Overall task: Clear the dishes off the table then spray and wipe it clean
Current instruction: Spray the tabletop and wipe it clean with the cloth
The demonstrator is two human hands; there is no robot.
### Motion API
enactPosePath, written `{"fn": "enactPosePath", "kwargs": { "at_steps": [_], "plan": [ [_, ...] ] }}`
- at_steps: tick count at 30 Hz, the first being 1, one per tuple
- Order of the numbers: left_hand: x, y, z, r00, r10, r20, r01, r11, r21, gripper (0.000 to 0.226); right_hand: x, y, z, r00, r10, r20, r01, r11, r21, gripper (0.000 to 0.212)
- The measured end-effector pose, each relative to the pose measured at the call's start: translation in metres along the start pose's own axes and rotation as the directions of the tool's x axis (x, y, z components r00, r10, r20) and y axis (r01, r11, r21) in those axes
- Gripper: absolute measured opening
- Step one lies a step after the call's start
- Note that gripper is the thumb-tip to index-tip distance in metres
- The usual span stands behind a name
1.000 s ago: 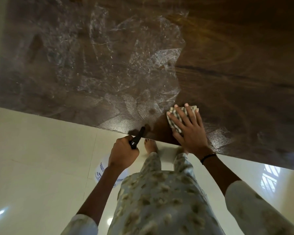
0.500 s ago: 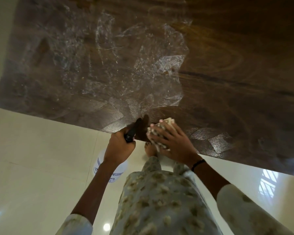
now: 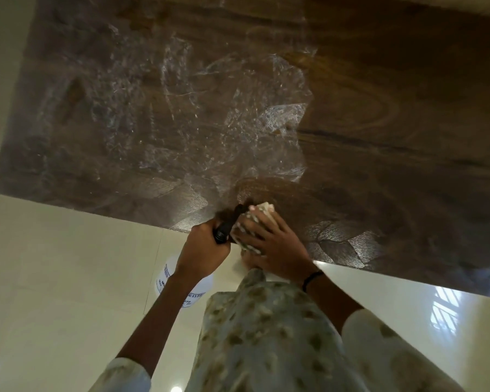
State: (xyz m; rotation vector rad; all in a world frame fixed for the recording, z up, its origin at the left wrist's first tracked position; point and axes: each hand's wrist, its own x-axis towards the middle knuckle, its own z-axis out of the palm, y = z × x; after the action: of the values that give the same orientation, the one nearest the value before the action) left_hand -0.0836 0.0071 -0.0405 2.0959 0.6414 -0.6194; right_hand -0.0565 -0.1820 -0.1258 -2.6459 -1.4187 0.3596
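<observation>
Cloth [image 3: 262, 209] pressed under right hand's [image 3: 272, 244] spread fingers, wiping table [image 3: 379, 137] edge; left hand [image 3: 204, 250] grips spray bottle [image 3: 181, 290] clear of surface, probably for respraying.

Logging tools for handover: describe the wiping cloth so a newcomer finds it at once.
Follow the near edge of the dark wooden table to where both hands meet. The small checked cloth lies there, pressed under the flat right hand. Unlike the black-nozzled spray bottle gripped by the left hand beside it, it is pale and patterned.
</observation>
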Motion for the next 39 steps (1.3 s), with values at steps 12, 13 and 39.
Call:
{"fn": "enactPosePath", "kwargs": {
  "at_steps": [12,13,39],
  "plan": [
    [0.024,0.039,-0.006,1.0,0.001,0.009,-0.001,1.0,-0.031,0.013,0.077,0.017,-0.015,0.961,0.262,-0.087,-0.243,0.953,0.179,0.051],
    [0.027,0.043,-0.007,1.0,0.001,0.008,0.0,1.0,-0.024,0.012,0.07,0.012,-0.011,0.977,0.194,-0.087,-0.176,0.968,0.176,0.048],
    [0.101,0.114,0.003,0.999,-0.02,-0.045,0.021,0.999,0.043,0.007,0.049,0.162,-0.046,0.878,0.469,-0.09,-0.455,0.879,0.141,0.061]
  ]
}}
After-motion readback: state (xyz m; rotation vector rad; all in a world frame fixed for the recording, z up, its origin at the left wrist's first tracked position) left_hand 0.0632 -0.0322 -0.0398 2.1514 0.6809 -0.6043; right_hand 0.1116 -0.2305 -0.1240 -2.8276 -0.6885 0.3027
